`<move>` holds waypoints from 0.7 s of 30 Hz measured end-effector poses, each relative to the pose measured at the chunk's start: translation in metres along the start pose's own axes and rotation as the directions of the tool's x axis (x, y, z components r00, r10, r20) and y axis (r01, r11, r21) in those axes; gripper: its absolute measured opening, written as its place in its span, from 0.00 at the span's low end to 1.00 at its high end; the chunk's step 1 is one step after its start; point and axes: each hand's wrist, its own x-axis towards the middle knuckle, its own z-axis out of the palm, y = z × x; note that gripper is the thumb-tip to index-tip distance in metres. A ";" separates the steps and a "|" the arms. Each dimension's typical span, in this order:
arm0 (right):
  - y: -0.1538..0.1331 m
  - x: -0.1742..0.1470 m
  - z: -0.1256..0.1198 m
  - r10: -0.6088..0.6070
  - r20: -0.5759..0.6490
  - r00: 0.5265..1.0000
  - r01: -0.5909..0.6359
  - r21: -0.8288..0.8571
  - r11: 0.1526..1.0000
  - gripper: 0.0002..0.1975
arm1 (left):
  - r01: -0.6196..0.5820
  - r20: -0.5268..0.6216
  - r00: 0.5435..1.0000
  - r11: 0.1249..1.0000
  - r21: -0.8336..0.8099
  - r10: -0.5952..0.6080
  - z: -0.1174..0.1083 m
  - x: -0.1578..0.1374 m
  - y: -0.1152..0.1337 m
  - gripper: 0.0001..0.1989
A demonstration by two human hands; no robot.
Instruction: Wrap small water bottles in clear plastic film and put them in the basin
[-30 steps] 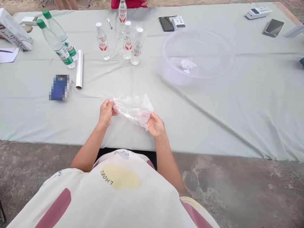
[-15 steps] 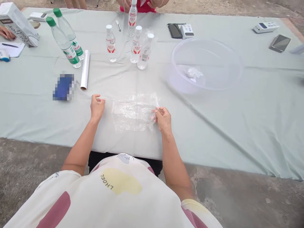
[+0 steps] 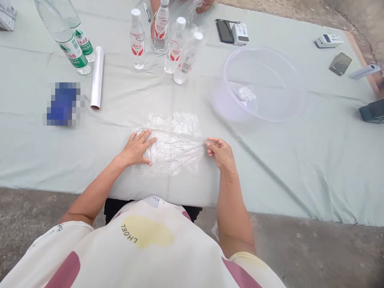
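Observation:
A clear, wrinkled sheet of plastic film (image 3: 177, 150) lies on the cloth-covered table before me. My left hand (image 3: 136, 148) rests flat on its left part, fingers spread. At the right edge, my right hand (image 3: 220, 152) pinches the film between thumb and fingers, and creases run from that grip across the sheet. Beyond my left hand lies a roll of plastic film (image 3: 97, 80), beside a blurred-out blue item (image 3: 63, 104).
A clear plastic basin (image 3: 264, 118) with crumpled plastic (image 3: 244, 94) stands to the right. Several water bottles (image 3: 138, 44) are at the back, near another person's hands (image 3: 205, 5). A phone (image 3: 224, 31) and small white devices (image 3: 240, 34) lie farther off.
My left hand has moved right from beside the film onto it and spread flat. My right hand has shifted right, drawing the film's edge taut. The view has tilted down.

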 end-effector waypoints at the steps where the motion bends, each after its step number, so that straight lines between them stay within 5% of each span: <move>1: -0.003 0.005 -0.011 -0.011 -0.100 0.995 0.009 -0.020 1.000 0.15 | 0.001 -0.007 1.000 1.000 0.000 -0.001 0.000 -0.002 -0.001 0.51; 3: -0.015 0.012 -0.024 -0.083 -0.288 0.954 0.060 -0.085 0.995 0.10 | 0.006 -0.020 1.000 1.000 0.004 -0.006 0.000 -0.005 -0.001 0.52; 5: -0.033 0.016 -0.018 -0.203 -0.329 0.922 0.156 -0.165 0.974 0.08 | 0.009 -0.032 0.999 1.000 0.013 -0.009 0.000 -0.007 0.000 0.53; 9: -0.079 0.031 0.052 -0.419 0.028 0.907 0.411 -0.267 0.872 0.12 | 0.005 -0.070 0.998 1.000 -0.017 -0.006 0.005 -0.008 -0.001 0.55; 14: -0.164 0.085 0.166 -0.675 0.267 0.688 0.716 -0.404 0.569 0.24 | -0.011 -0.121 0.993 0.998 -0.064 0.004 0.011 -0.010 -0.003 0.56; 18: -0.240 0.140 0.212 -0.777 0.227 0.587 0.682 -0.655 0.324 0.26 | -0.049 -0.145 0.989 0.995 -0.089 0.036 0.009 -0.014 -0.002 0.56; 21: -0.273 0.173 0.222 -0.701 0.278 0.657 0.575 -0.785 0.228 0.23 | -0.092 -0.167 0.983 0.989 -0.118 0.072 0.007 -0.015 -0.002 0.54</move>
